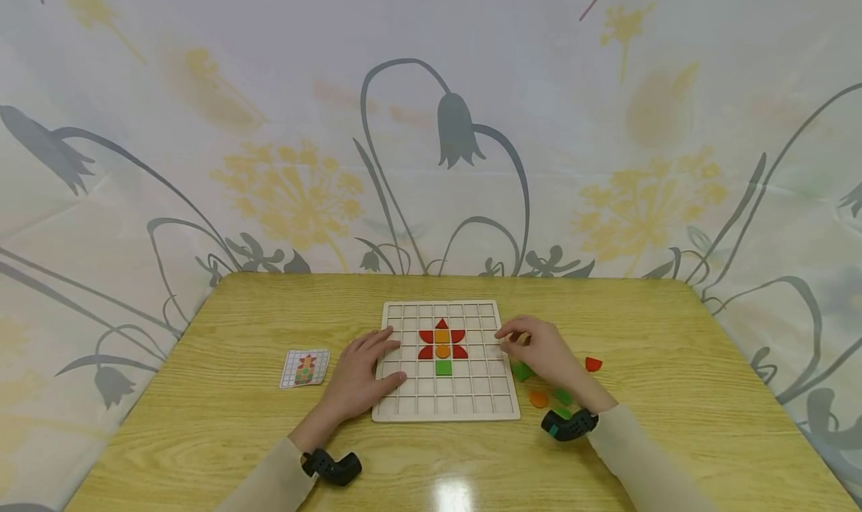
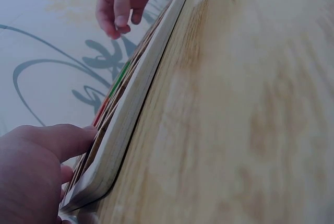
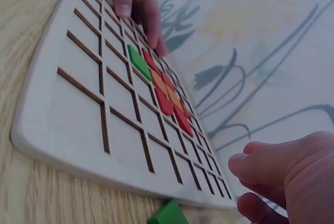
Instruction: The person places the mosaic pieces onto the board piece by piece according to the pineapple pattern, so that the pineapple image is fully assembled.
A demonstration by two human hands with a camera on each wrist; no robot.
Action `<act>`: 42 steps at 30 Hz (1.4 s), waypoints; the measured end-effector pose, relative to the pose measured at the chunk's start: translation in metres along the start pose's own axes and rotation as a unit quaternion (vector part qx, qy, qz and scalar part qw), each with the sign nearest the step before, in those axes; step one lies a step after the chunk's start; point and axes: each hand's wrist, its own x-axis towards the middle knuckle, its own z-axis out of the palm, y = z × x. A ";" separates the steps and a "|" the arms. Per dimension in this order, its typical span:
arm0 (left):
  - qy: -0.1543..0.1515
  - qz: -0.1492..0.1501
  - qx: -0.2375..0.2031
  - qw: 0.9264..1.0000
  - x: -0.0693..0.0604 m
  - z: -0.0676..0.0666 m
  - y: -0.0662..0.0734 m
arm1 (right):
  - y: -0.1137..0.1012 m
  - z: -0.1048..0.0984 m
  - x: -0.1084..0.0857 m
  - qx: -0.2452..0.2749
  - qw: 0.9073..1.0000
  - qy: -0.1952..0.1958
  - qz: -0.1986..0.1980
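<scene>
A pale wooden grid board (image 1: pixel 411 400) lies on the table with red, orange and green pieces set in its middle cells. Among them are a red triangle (image 1: pixel 441 324), an orange circle (image 1: pixel 442 352) and a green square (image 1: pixel 444 367). My left hand (image 1: pixel 360 373) rests on the board's left edge, fingers spread. By the right edge hovers my right hand (image 1: pixel 535 349), thumb and fingers loosely bent; no piece shows between them. Under and beside that hand lie loose green pieces (image 1: pixel 521 370), an orange piece (image 1: pixel 539 399) and a red piece (image 1: pixel 593 364), some partly hidden.
To the left of the board lies a small card (image 1: pixel 288 370) printed with a coloured figure on a grid. The wooden table (image 1: pixel 222 392) meets a floral-patterned cloth (image 1: pixel 404 197) at its back.
</scene>
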 end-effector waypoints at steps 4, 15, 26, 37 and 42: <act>-0.001 -0.002 -0.004 1.000 0.000 0.000 0.000 | 0.011 -0.015 -0.005 -0.004 1.000 0.008 0.015; -0.003 -0.001 -0.003 1.000 -0.001 -0.001 0.000 | 0.043 -0.031 -0.016 -0.053 0.998 -0.006 0.034; -0.004 -0.003 0.000 1.000 0.000 -0.001 0.000 | 0.041 -0.034 -0.007 -0.061 0.997 -0.050 0.022; -0.001 0.002 0.001 1.000 0.000 0.000 -0.001 | 0.039 -0.034 -0.006 -0.042 0.996 -0.060 0.052; 0.000 0.000 0.000 1.000 -0.001 0.000 -0.001 | 0.037 -0.032 -0.007 -0.028 0.996 -0.045 0.068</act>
